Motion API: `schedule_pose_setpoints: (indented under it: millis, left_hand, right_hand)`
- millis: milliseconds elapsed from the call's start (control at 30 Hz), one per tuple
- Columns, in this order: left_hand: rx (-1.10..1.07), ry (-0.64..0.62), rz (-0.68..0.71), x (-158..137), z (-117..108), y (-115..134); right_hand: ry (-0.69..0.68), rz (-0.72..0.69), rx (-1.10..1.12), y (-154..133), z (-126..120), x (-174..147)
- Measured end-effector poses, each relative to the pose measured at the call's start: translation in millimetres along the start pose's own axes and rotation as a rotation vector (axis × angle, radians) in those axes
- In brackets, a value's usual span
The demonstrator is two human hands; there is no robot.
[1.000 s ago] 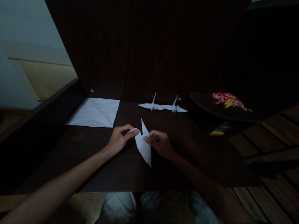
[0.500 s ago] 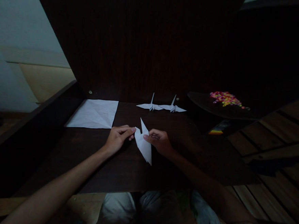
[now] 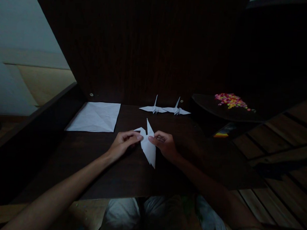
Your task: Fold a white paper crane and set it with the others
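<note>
Between my two hands is a white origami crane (image 3: 148, 149), its wings folded flat and pointing toward me. One narrow point rises upright at the far end; the other bends over to the left in a small beak shape. My left hand (image 3: 126, 141) pinches the crane near the base of the bent point, thumb on top. On the other side, my right hand (image 3: 165, 144) grips the body's right edge between thumb and curled fingers. Both hands hover just over the dark wooden table (image 3: 99, 176).
Two finished paper cranes (image 3: 155, 109) (image 3: 177, 111) stand side by side against the back panel. A creased white paper sheet (image 3: 94, 117) lies at the left. On a rounded shelf (image 3: 209, 108) to the right sits a heap of colourful small pieces (image 3: 232, 100).
My left hand has shifted from the tip of the left point down to its base. The bent tip now shows, sticking out to the left. My right hand keeps its hold.
</note>
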State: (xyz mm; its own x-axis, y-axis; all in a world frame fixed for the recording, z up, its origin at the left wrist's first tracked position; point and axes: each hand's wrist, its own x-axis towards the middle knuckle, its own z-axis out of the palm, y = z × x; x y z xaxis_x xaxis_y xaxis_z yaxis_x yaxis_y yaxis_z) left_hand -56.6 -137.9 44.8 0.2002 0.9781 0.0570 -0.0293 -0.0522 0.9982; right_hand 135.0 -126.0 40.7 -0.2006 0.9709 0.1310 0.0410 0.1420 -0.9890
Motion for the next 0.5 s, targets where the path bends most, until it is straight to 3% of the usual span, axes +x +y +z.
schedule_pose_setpoints:
  millis: [200, 500]
  left_hand:
    - [-0.026, 0.018, 0.108, -1, -3, 7]
    - [0.162, 0.033, 0.308, -3, -4, 13]
  right_hand:
    - [-0.043, 0.002, -0.013, -2, -1, -2]
    - [-0.075, 0.001, -0.025, -2, -1, -4]
